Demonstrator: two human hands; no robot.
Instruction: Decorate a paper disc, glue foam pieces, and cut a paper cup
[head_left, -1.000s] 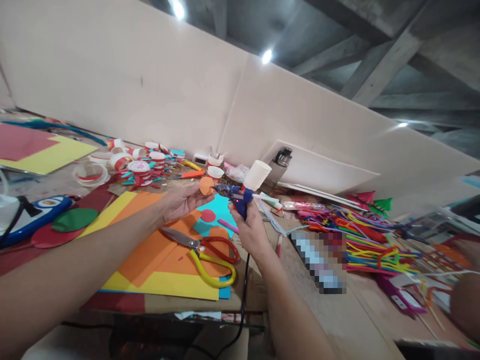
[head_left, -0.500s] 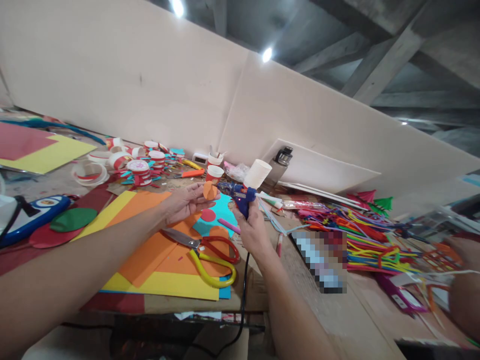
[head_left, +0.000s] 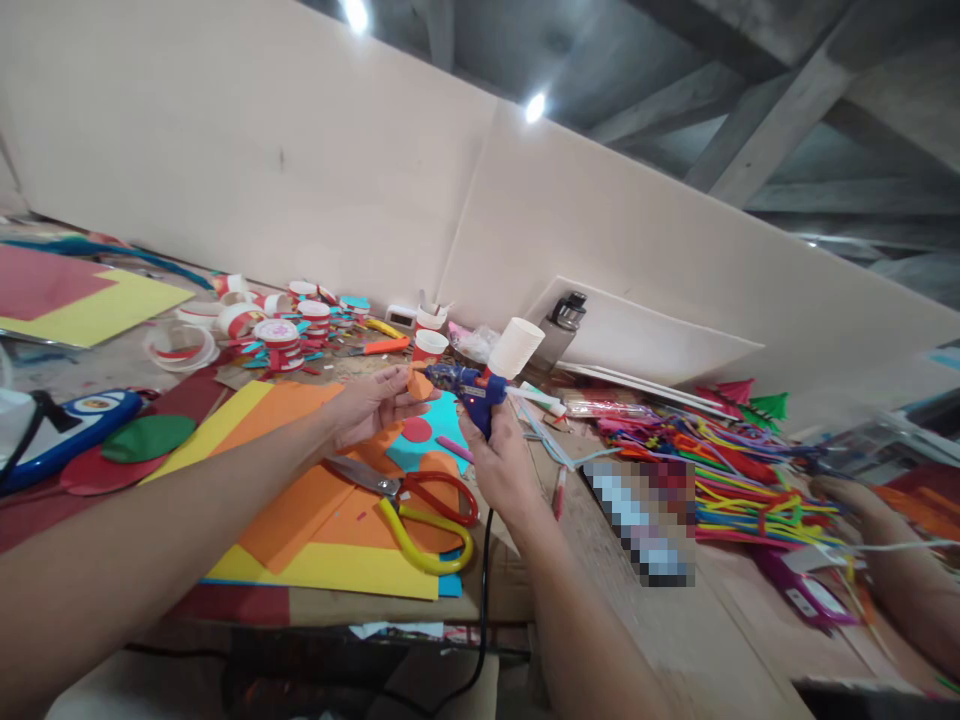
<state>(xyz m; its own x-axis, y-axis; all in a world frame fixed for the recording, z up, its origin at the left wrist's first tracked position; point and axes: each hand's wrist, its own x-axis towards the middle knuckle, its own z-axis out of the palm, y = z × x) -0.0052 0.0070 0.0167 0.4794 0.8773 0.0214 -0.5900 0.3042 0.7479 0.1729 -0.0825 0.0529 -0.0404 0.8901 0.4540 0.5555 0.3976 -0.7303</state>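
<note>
Between the fingertips of my left hand (head_left: 379,405) is a small orange paper piece (head_left: 420,384), round at its edge. My right hand (head_left: 504,455) is wrapped round the grip of a blue glue gun (head_left: 474,391), whose nozzle points left and meets or nearly meets the orange piece. A white glue stick (head_left: 525,394) sticks out of the gun's back, and its black cord hangs over the table edge. Below my hands, large scissors (head_left: 390,490) with red and yellow handles lie on orange and yellow paper sheets (head_left: 337,570). A red paper circle (head_left: 417,430) rests on turquoise paper.
Paper cups (head_left: 430,345) and several red-and-white cup crafts (head_left: 279,345) stand along the back. A bottle (head_left: 561,328) leans near the board. Colourful pipe cleaners (head_left: 757,490) are heaped at right, where another person's arm (head_left: 892,560) reaches in. A phone-like, pixelated object (head_left: 641,520) lies nearer.
The orange piece has tilted in my left fingers, and the glue gun has shifted slightly left against or close to it. The other person's hand has moved left toward the pipe cleaners.
</note>
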